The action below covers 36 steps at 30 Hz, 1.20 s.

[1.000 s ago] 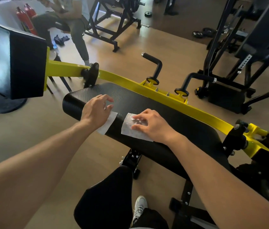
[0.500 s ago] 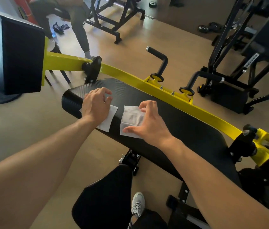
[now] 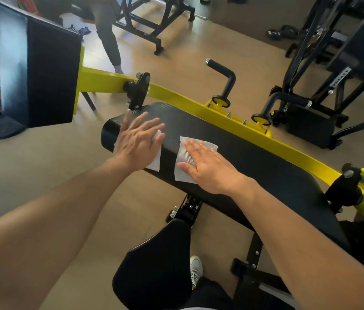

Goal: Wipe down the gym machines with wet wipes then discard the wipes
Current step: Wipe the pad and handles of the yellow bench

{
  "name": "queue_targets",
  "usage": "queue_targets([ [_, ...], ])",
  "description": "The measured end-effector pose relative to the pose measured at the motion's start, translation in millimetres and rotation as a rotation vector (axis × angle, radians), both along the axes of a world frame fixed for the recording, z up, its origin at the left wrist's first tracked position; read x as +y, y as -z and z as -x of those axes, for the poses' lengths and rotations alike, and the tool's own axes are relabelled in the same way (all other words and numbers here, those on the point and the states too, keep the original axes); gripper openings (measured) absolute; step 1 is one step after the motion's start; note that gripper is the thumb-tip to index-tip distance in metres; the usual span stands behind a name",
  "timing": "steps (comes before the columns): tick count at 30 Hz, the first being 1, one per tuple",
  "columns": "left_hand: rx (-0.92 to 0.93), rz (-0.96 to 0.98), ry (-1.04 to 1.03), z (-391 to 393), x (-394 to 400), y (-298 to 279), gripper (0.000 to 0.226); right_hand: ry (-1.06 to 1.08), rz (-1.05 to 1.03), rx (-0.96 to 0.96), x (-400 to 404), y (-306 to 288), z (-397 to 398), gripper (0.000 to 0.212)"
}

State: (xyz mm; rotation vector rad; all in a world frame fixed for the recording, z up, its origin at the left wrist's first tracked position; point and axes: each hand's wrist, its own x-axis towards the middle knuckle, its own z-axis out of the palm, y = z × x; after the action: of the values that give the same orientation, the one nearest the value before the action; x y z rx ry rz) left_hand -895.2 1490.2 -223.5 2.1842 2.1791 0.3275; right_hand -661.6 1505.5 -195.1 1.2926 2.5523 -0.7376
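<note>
I see my left hand (image 3: 137,144) spread flat, fingers straight, pressing a white wipe (image 3: 155,158) onto the rounded end of the black pad (image 3: 254,166) at frame centre. My right hand (image 3: 207,166) lies flat just beside it, fingers straight on a second wipe (image 3: 185,157). A yellow frame bar (image 3: 288,145) runs behind the pad.

Two white wipes (image 3: 188,161) (image 3: 156,161) flat on black pad (image 3: 254,166), side by side.
</note>
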Motion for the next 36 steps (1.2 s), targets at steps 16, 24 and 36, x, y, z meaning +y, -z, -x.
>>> queue_targets([
  [16, -0.351, -0.146, -0.930, 24, 47, -3, 0.044, -0.063, 0.170, -0.037, 171, 73, 96, 0.072],
  [24, -0.408, -0.250, -0.996, 19, 47, -6, 0.042, -0.451, 0.184, 0.133, 129, 39, 113, 0.074],
  [36, -0.569, -0.208, -1.059, 23, 47, 2, 0.048, -0.311, 0.155, -0.026, 140, 46, 30, 0.067],
])
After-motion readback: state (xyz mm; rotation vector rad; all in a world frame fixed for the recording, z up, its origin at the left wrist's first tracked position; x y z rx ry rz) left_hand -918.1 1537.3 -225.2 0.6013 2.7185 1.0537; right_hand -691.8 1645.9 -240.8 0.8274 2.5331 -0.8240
